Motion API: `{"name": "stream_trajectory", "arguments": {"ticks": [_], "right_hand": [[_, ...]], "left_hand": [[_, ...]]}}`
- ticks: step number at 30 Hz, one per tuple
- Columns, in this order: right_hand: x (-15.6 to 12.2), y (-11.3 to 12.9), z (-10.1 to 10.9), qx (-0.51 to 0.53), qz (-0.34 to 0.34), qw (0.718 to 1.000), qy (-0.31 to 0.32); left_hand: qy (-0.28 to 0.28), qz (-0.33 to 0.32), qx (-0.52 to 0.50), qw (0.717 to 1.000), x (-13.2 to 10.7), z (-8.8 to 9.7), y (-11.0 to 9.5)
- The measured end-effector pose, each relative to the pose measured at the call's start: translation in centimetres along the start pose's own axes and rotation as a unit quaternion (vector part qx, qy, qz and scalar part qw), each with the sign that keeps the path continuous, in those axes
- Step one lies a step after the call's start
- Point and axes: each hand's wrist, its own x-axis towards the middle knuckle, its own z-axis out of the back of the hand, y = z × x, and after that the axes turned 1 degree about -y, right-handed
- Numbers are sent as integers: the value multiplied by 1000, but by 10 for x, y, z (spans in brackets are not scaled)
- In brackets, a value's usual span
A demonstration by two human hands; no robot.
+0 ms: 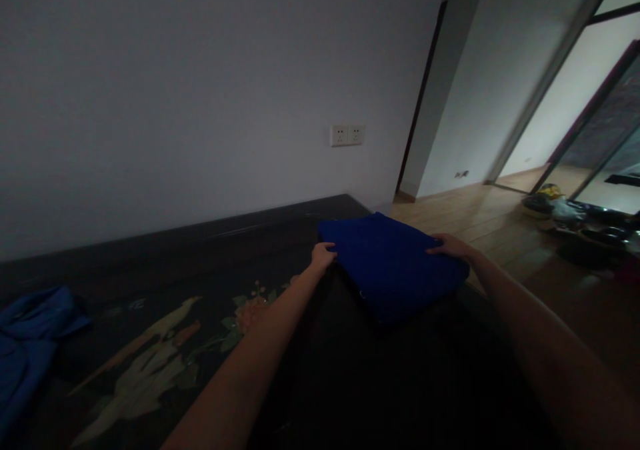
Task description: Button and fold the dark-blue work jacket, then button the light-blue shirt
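A folded bright-blue cloth [393, 267], flat and squarish, lies at the right end of a dark table [215, 247] painted with birds and flowers. I cannot tell whether it is a garment. My left hand [324, 255] grips its left edge, thumb on top and the other fingers mostly out of sight. On the opposite edge, my right hand [451, 247] pinches the cloth, its thumb and fingers closed along the rim. The underside of the cloth is hidden.
At the table's far left lies a crumpled blue garment [37, 343]. Behind the table rises a pale wall with a double socket [347, 135]. To the right, bags and other clutter [570, 210] sit on the wooden floor [465, 213] near a glass door.
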Motion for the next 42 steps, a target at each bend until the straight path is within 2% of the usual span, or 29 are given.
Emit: {"name": "stream_trajectory", "arguments": {"ticks": [4, 9, 14, 17, 19, 20, 22, 24, 26, 29, 33, 37, 39, 42], "right_hand": [[7, -16, -3, -79, 45, 992, -84], [13, -35, -10, -151, 106, 979, -88], [10, -46, -8, -252, 57, 953, -160], [4, -41, -2, -251, 36, 933, -255], [1, -33, -2, -239, 67, 919, -306], [-1, -29, -5, -237, 106, 918, -301], [-4, -23, -15, -248, 196, 920, -230], [-5, -24, -29, -271, 245, 921, -137], [-6, -31, -40, -290, 231, 926, -77], [-6, -46, -49, -280, 195, 939, -37], [-4, -60, -50, -253, 201, 946, -36], [-1, -59, -45, -298, 201, 932, -55], [2, -44, -42, -347, 201, 912, -80], [13, -2, -48, -365, 231, 892, -133]], "left_hand": [[-6, 3, 8, 1000, -4, 2, 0], [-24, -2, 29, 999, -14, 5, -2], [-89, -39, 84, 992, -37, 11, -19], [-126, -146, 166, 967, -64, -1, -38], [-82, -259, 243, 931, -88, -20, -49], [-39, -311, 275, 909, -100, -31, -52], [34, -382, 318, 867, -120, -53, -54], [82, -400, 343, 846, -134, -69, -49], [113, -380, 355, 847, -140, -78, -42], [134, -356, 357, 853, -138, -81, -32], [130, -368, 352, 851, -135, -81, -28], [92, -387, 334, 855, -138, -82, -26], [56, -402, 311, 859, -142, -81, -27], [26, -443, 271, 854, -152, -77, -31]]}}
